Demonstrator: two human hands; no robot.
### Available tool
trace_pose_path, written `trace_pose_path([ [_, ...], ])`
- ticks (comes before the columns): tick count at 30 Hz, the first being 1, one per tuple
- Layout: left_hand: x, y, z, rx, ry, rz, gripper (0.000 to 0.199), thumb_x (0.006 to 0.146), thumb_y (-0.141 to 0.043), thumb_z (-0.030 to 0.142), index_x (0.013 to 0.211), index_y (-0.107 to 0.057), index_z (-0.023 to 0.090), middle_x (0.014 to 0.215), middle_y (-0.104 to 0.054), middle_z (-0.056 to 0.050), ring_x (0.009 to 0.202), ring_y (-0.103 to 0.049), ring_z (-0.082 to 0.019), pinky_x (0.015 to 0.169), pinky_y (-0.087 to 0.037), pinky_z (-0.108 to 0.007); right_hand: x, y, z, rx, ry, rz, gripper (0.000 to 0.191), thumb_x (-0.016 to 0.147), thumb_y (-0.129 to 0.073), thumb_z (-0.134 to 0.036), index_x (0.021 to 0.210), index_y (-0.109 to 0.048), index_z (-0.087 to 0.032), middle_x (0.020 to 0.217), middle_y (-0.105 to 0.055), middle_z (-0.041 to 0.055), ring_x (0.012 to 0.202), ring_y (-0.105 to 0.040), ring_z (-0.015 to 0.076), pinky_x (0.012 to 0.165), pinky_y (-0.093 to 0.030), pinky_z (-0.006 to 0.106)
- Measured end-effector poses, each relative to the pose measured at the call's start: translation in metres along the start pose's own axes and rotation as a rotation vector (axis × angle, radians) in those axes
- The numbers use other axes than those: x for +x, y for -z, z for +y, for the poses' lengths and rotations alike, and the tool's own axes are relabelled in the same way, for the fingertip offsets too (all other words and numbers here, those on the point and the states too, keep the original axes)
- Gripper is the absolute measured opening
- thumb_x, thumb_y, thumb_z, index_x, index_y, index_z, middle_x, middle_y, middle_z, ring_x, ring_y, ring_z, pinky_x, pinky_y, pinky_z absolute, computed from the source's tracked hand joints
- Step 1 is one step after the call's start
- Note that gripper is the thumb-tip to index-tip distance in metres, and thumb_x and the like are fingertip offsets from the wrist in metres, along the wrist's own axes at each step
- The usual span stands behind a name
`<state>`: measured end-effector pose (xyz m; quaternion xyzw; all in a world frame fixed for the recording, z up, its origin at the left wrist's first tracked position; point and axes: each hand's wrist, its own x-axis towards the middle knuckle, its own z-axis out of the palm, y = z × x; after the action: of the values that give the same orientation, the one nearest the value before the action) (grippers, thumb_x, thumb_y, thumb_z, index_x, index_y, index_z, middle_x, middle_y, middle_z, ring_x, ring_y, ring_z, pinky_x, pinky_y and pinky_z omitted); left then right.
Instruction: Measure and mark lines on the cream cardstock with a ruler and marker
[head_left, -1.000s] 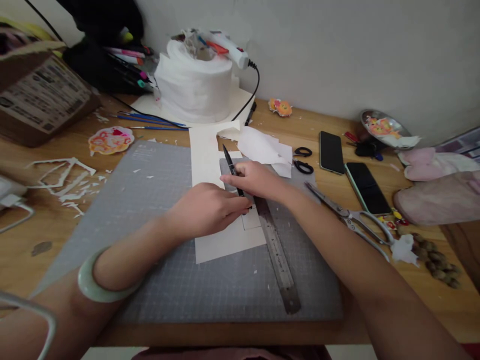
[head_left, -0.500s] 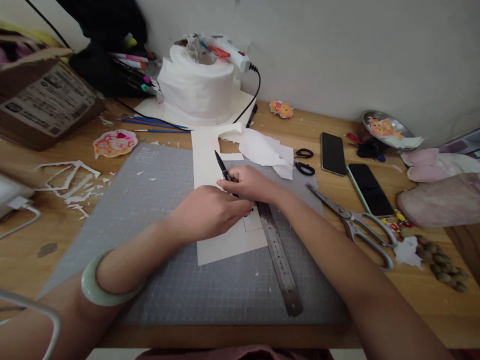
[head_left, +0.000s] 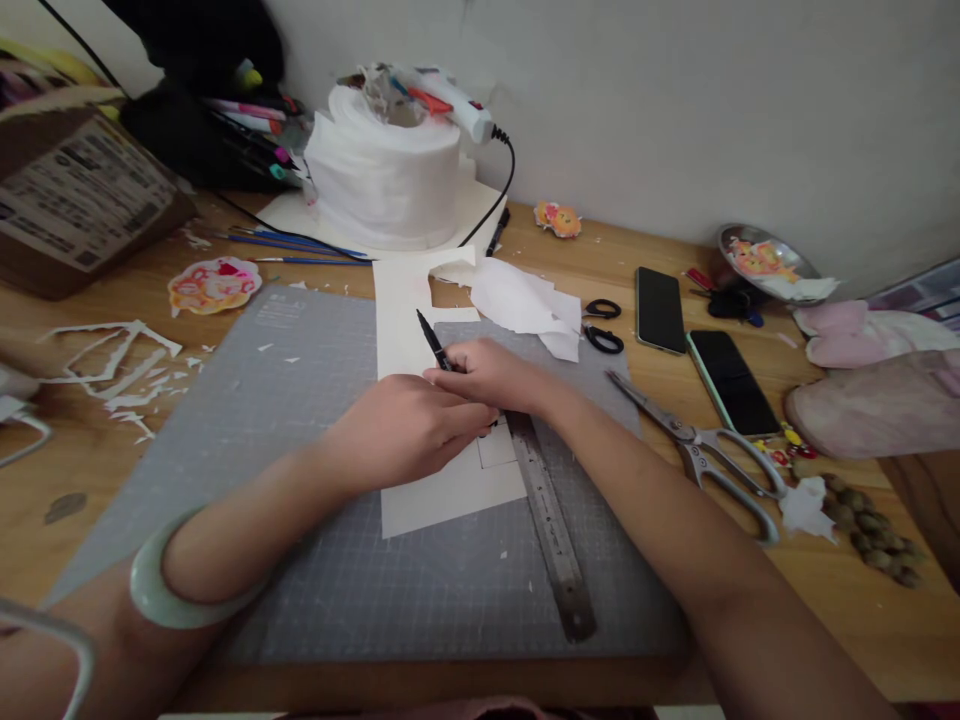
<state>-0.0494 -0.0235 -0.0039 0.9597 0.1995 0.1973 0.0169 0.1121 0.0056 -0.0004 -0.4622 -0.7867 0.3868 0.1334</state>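
A black pen point(head_left: 433, 340) sticks out of my right hand point(head_left: 495, 372), which is closed around it, the pen's thin end pointing up and to the left. My left hand point(head_left: 412, 425) crosses just below, its fingers curled together; a small dark bit shows at its fingertips, and what they grip is hidden. Beneath both hands lies a strip of white paper point(head_left: 420, 505) with a cut-out at its upper right and thin drawn lines near my left fingertips. A steel ruler point(head_left: 555, 530) lies slantwise over the paper's right edge, its upper end hidden under my right hand.
The paper rests on a grey cutting mat point(head_left: 300, 560). To the right are large scissors point(head_left: 694, 440), black-handled scissors point(head_left: 602, 325), two phones point(head_left: 660, 310) and a metal bowl point(head_left: 772, 260). A white roll point(head_left: 382, 180) with a glue gun point(head_left: 457, 105) stands behind; paper scraps point(head_left: 127, 375) lie left.
The view has shifted slightly, so most things sit a little further left. Both hands keep nearly the same pose over the paper, and the pen is still in my right hand.
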Motion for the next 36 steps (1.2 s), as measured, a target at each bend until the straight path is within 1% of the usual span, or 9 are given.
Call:
trace_pose_path([
  [4,-0.0016,-0.0015,-0.0005,0.006,0.013,-0.003,0.040,0.101,-0.036,0.030,0.082,-0.071,0.023,0.068,-0.072,0.000,0.059,-0.061,-0.016,0.055,-0.037,-0.028,0.0000,-0.0007,0.0005,0.002,0.003,-0.010,0.044,0.091,-0.060,-0.033,0.058,-0.033,-0.020,0.058,-0.034,-0.0070,0.058,-0.030,0.0087,0.054,-0.022,0.025],
  [13,-0.0039,-0.0032,-0.0020,-0.006,0.019,-0.024,0.038,0.101,-0.036,0.031,0.088,-0.071,0.024,0.075,-0.074,0.000,0.062,-0.063,-0.016,0.056,-0.038,-0.028,-0.0017,0.0009,-0.0028,-0.020,0.002,-0.028,0.041,0.093,-0.057,-0.029,0.060,-0.035,-0.019,0.060,-0.039,-0.0062,0.059,-0.032,0.0089,0.055,-0.023,0.025],
  [18,-0.0039,-0.0039,-0.0014,0.014,0.018,-0.013,0.039,0.101,-0.036,0.032,0.084,-0.070,0.023,0.069,-0.073,-0.001,0.058,-0.062,-0.016,0.054,-0.037,-0.029,-0.0011,-0.0004,0.0003,-0.027,0.006,-0.003,0.042,0.095,-0.053,-0.036,0.060,-0.035,-0.020,0.060,-0.040,-0.0057,0.059,-0.033,0.0093,0.055,-0.023,0.025],
  [21,-0.0035,-0.0016,-0.0015,-0.003,0.013,-0.015,0.039,0.101,-0.036,0.031,0.083,-0.069,0.022,0.065,-0.071,-0.001,0.057,-0.061,-0.016,0.053,-0.036,-0.029,-0.0006,-0.0012,0.0037,-0.035,0.023,0.019,0.040,0.094,-0.051,-0.035,0.060,-0.035,-0.019,0.059,-0.040,-0.0057,0.059,-0.034,0.0090,0.055,-0.024,0.025],
  [25,-0.0042,0.0010,-0.0023,-0.047,0.014,-0.050,0.035,0.101,-0.037,0.030,0.089,-0.069,0.022,0.068,-0.072,-0.001,0.059,-0.063,-0.015,0.055,-0.037,-0.027,-0.0007,-0.0008,0.0053,-0.031,0.042,0.033,0.039,0.092,-0.050,-0.034,0.059,-0.035,-0.019,0.058,-0.041,-0.0057,0.058,-0.034,0.0087,0.055,-0.024,0.025],
  [29,-0.0049,-0.0009,-0.0024,-0.050,0.018,-0.036,0.036,0.101,-0.036,0.030,0.089,-0.069,0.022,0.068,-0.072,-0.001,0.059,-0.064,-0.015,0.055,-0.037,-0.027,-0.0018,-0.0002,0.0048,-0.039,0.047,0.043,0.041,0.091,-0.051,-0.031,0.058,-0.032,-0.020,0.057,-0.037,-0.0063,0.057,-0.032,0.0084,0.055,-0.023,0.025],
  [36,-0.0029,0.0005,-0.0014,-0.032,0.018,-0.040,0.038,0.101,-0.035,0.030,0.087,-0.070,0.021,0.065,-0.071,-0.001,0.058,-0.063,-0.015,0.054,-0.038,-0.027,-0.0031,0.0002,0.0051,-0.034,0.053,0.021,0.041,0.091,-0.052,-0.032,0.058,-0.031,-0.020,0.056,-0.036,-0.0064,0.057,-0.030,0.0086,0.054,-0.021,0.026],
])
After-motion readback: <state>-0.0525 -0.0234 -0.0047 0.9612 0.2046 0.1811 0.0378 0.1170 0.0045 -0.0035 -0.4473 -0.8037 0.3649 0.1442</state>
